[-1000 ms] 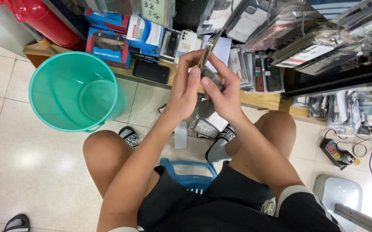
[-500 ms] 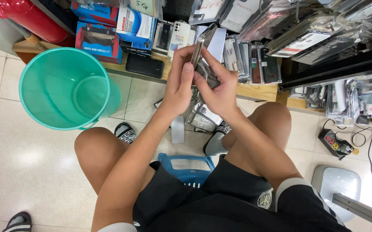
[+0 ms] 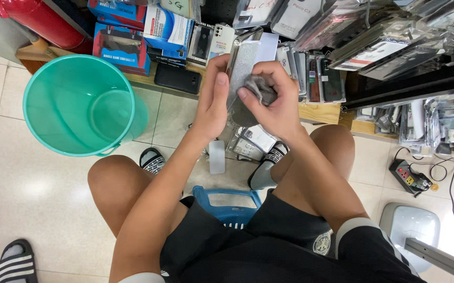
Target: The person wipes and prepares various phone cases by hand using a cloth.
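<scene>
Sitting on a blue stool (image 3: 227,202), the person holds one glittery phone case (image 3: 244,68) upright in front of the shelf (image 3: 316,111). Their left hand (image 3: 212,102) grips its left edge, thumb pressed on the face. Their right hand (image 3: 274,102) is clenched around one small grey cloth (image 3: 262,89), which touches the case. One green bucket (image 3: 83,105) stands on the floor (image 3: 7,173) to the left, with nothing visible inside. Several loose cases (image 3: 250,141) lie by the two sandalled feet; exactly how many, I cannot tell.
</scene>
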